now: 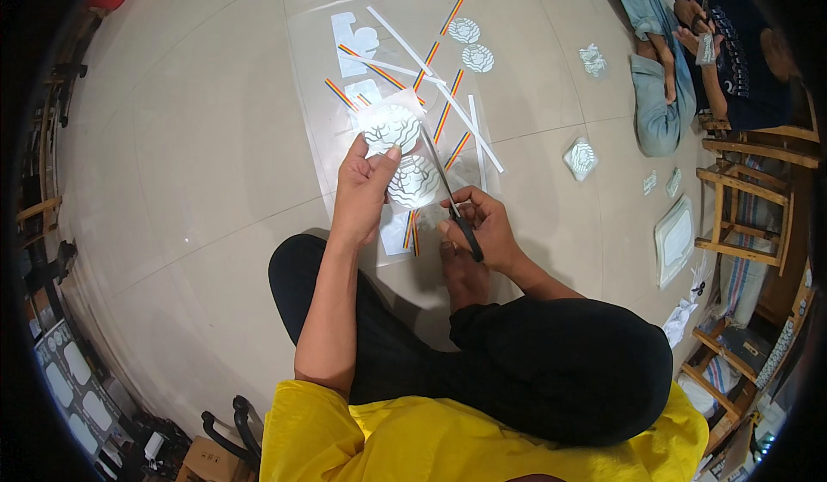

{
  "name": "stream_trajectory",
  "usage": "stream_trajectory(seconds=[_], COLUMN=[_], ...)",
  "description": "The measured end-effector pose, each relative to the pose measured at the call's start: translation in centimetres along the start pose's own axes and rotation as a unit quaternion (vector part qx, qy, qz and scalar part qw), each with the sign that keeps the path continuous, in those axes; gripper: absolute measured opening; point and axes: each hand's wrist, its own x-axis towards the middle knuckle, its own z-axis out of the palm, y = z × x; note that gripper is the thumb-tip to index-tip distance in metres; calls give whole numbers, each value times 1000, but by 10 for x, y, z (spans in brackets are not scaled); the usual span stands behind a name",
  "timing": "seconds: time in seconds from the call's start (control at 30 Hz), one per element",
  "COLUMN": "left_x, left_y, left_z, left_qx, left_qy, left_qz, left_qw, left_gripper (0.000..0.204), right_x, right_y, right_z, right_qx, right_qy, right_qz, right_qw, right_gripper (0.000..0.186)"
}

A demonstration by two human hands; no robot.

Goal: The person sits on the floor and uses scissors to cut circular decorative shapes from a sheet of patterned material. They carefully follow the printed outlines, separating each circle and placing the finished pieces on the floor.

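Observation:
Pinched between the thumb and fingers of my left hand (363, 189) is a clear sheet (413, 180) with two round, white wavy-lined decals. My right hand (489, 228) grips black-handled scissors (465, 232) by the loops. Their long blades lie along the sheet's right edge, pointing away from me. Beneath, on the floor, a larger transparent sheet (323, 133) carries loose white strips (474, 116) and several rainbow-striped strips (459, 4). Two small round wavy-lined decals (477, 58) lie at its far side, and a white cut-out shape (351, 47) at its far left.
To the right, a cut wavy decal (581, 159) and another piece (593, 60) lie on the tiled floor. Another person (663, 68) sits at the far right. Wooden racks (749, 189) and a stack of white pieces (674, 241) line the right side. My bare foot (465, 279) is below the scissors.

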Motion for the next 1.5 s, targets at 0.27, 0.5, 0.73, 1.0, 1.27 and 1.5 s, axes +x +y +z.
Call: stream_trajectory(seconds=[0.27, 0.5, 0.73, 1.0, 1.27, 1.5], left_x=[-1, -3, -2, -3, -4, -1], left_y=[-4, 5, 3, 2, 3, -8], left_z=[2, 13, 9, 12, 11, 7], left_qx=[-9, -46, -24, -23, -4, -7], left_qy=[37, 5, -21, -29, -29, -29], left_qz=[1, -10, -10, -23, -31, -35], left_qw=[999, 999, 999, 999, 999, 999], left_gripper=[61, 57, 53, 48, 51, 61], right_x=[-1, 7, 7, 17, 17, 22], right_y=[0, -2, 1, 4, 0, 3], right_z=[-1, 1, -4, -5, -9, -8], right_qx=[-12, 6, -1, 4, -6, 4], right_qy=[0, 17, 19, 27, 23, 33], right_qz=[24, 7, 40, -12, 13, 1], right_qw=[1000, 1000, 999, 1000, 1000, 999], right_gripper=[30, 29, 37, 37, 35, 33])
